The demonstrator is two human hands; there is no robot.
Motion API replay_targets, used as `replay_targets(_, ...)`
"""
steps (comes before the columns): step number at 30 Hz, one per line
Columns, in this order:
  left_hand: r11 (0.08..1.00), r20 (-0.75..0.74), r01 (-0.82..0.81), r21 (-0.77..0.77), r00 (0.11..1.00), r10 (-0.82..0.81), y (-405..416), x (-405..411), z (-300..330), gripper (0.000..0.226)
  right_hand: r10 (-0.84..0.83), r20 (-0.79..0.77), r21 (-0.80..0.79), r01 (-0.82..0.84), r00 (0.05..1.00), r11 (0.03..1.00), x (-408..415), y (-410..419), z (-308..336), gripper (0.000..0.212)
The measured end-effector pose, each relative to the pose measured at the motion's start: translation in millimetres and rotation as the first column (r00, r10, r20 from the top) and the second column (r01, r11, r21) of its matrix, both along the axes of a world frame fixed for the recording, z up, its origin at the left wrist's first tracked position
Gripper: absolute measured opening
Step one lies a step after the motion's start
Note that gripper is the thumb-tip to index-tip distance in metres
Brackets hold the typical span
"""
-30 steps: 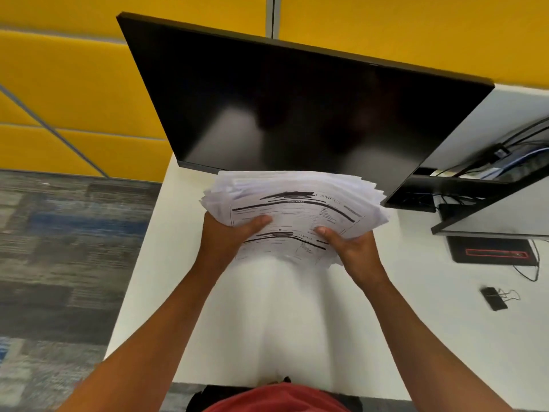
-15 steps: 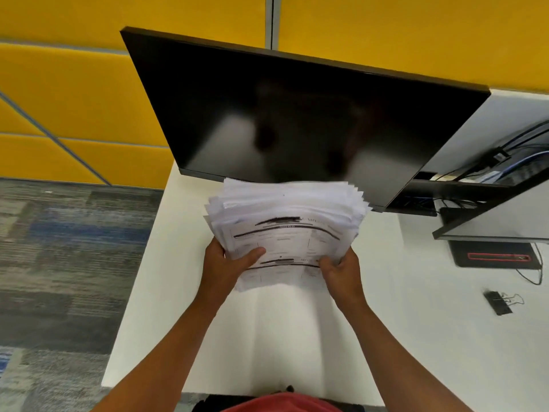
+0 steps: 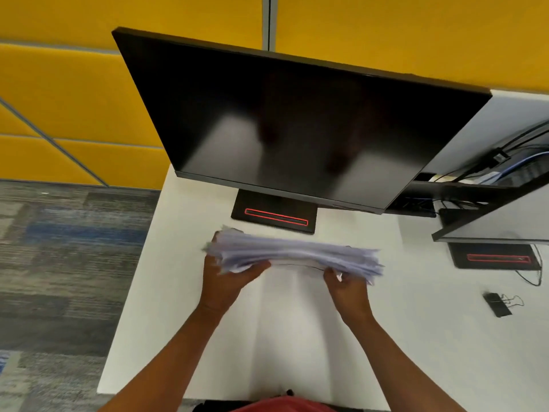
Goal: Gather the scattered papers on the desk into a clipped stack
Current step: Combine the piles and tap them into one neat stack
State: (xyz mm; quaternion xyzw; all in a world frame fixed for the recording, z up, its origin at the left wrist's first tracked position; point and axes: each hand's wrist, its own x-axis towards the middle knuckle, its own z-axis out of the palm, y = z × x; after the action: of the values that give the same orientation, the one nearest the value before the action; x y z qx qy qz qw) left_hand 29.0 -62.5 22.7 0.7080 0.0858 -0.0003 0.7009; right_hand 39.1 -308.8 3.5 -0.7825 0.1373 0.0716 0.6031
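Observation:
A thick stack of white papers [image 3: 292, 254] stands on edge over the white desk [image 3: 297, 337], so I see only its ragged top edges. My left hand [image 3: 227, 279] grips its left end with the thumb in front. The right end is held by my right hand [image 3: 347, 288], fingers curled round it. A black binder clip [image 3: 497, 304] with wire handles lies on the desk far to the right, apart from both hands.
A large dark monitor [image 3: 297, 123] looms just behind the stack, its black base [image 3: 274, 215] with a red outline right beyond the papers. A second monitor's base [image 3: 494, 258] and cables sit at the right. Yellow wall panels stand behind; carpet floor lies left of the desk edge.
The stack has come down from in front of the screen toward the desk and turned from face-on to edge-up. Both hands kept their grip on its ends.

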Motion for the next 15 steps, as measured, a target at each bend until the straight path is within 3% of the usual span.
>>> replay_targets(2,0.990,-0.067,0.094,-0.101,0.993,-0.101,-4,-4,-1,0.046,0.068,-0.048,0.089,-0.064,0.996,0.994,1,0,-8,0.039)
replay_targets(3,0.992,-0.105,0.094,-0.088,0.989,-0.103,-5,-9,-1,0.042,0.059,-0.024,0.090,-0.057,0.998,0.994,0,1,-9,0.036)
replay_targets(5,0.996,-0.133,-0.091,-0.006,0.987,0.089,-18,-10,13,0.053,-0.049,-0.022,0.102,0.051,0.999,0.993,-2,5,-5,0.031)
replay_targets(7,0.968,0.002,-0.253,-0.010,0.968,0.253,-21,-6,17,0.064,-0.130,0.051,0.108,0.124,0.990,0.986,2,11,1,0.028)
replay_targets(9,0.965,0.021,-0.258,-0.040,0.966,0.259,-20,-5,21,0.070,-0.101,0.094,0.084,0.093,0.990,0.992,7,14,2,0.025)
replay_targets(11,0.961,0.019,-0.265,-0.072,0.963,0.267,-16,-7,23,0.085,-0.053,0.070,0.105,0.045,0.996,0.993,8,9,4,0.042)
replay_targets(13,0.943,0.044,-0.295,-0.153,0.951,0.305,-15,-7,26,0.064,0.015,0.100,0.125,-0.027,0.995,0.992,11,2,2,0.059)
replay_targets(15,0.933,0.082,-0.307,-0.186,0.942,0.326,-23,-8,31,0.037,0.007,0.093,0.193,-0.025,0.996,0.981,5,0,1,0.061)
